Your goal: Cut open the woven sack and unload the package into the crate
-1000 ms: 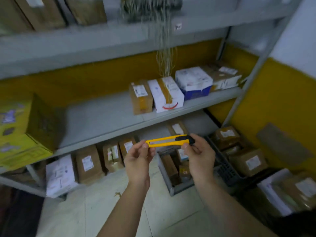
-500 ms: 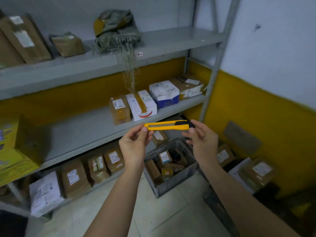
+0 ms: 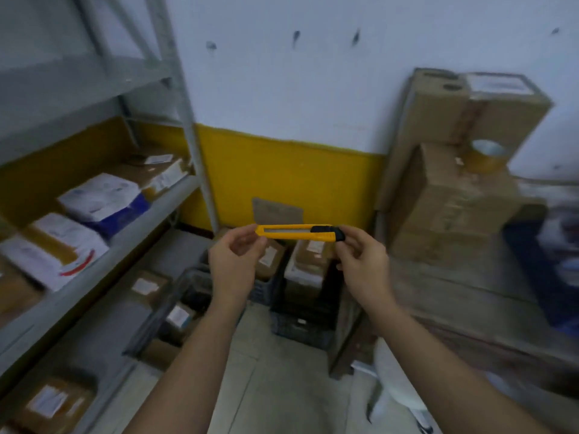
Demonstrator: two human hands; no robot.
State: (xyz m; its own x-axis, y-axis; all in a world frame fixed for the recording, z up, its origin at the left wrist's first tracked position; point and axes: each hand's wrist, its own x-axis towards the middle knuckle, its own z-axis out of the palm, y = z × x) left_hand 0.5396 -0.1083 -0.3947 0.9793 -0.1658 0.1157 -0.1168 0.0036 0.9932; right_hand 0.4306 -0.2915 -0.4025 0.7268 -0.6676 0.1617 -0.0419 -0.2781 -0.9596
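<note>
A yellow utility knife with a black slider lies level between my hands at chest height. My left hand pinches its left tip, and my right hand holds the black right end. Below and behind the hands stand dark plastic crates: one with parcels straight ahead, another grey one to its left by the shelf. A white sack-like bundle shows at the lower right, partly behind my right forearm. The picture is blurred.
A grey metal shelf rack with white and brown parcels fills the left. Stacked cardboard boxes with a tape roll on top stand at the right on a wooden surface. The yellow-and-white wall is straight ahead.
My view has swung to the right, from the shelves to the wall corner and the stacked boxes. Both hands still hold the knife the same way.
</note>
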